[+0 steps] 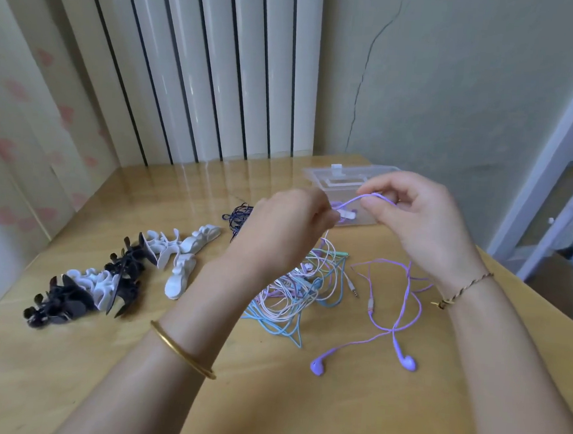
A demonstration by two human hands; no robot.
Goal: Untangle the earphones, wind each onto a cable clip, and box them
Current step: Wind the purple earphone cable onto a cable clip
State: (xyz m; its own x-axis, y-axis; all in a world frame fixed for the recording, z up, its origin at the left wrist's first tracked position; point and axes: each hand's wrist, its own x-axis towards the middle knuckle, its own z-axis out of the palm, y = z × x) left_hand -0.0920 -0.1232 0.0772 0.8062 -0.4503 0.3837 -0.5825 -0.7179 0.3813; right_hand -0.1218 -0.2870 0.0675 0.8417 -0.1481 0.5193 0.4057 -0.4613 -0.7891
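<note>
My left hand [282, 230] is raised above the table and grips a white cable clip [346, 216], with purple cable at it. My right hand [417, 219] pinches the purple earphone cable [405, 293] just right of the clip. The rest of that cable hangs down and loops on the table, ending in two purple earbuds [317, 367]. A tangle of blue, pink and white earphones [293, 292] lies below my hands. A clear plastic box [342, 180] stands open behind my hands, partly hidden by them.
A heap of white and black cable clips [111, 279] lies at the left on the wooden table [265, 401]. A dark blue cable bundle [237, 216] sits behind my left hand. A radiator and wall stand behind the table; its right edge drops off near a white shelf.
</note>
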